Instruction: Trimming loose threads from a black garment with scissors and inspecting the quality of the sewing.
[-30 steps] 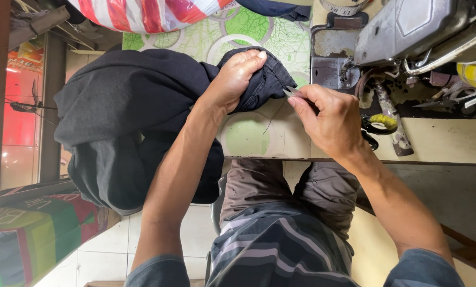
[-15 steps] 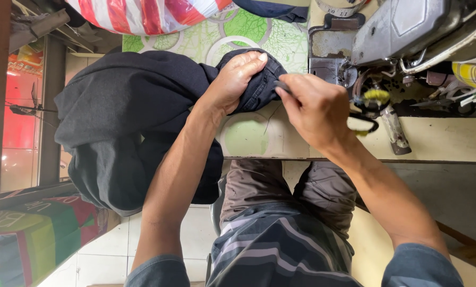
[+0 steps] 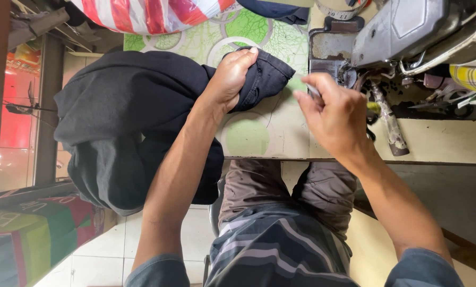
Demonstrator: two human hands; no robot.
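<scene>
Head view: we look down on a person seated at a sewing table, where our left hand is clenched around a gathered corner of a dark garment. The cloth's bulk runs away to the left of that fist and spills off the table's near edge toward the tiled floor. Our right hand hovers just right of the bunched corner, apart from it, fingers drawn together; they seem to pinch something thin, though we cannot tell what. The left hand is plainly the nearer one to the fabric. Close on the right stands the sewing machine, leaving bare tabletop only between the two hands and toward the near edge.
</scene>
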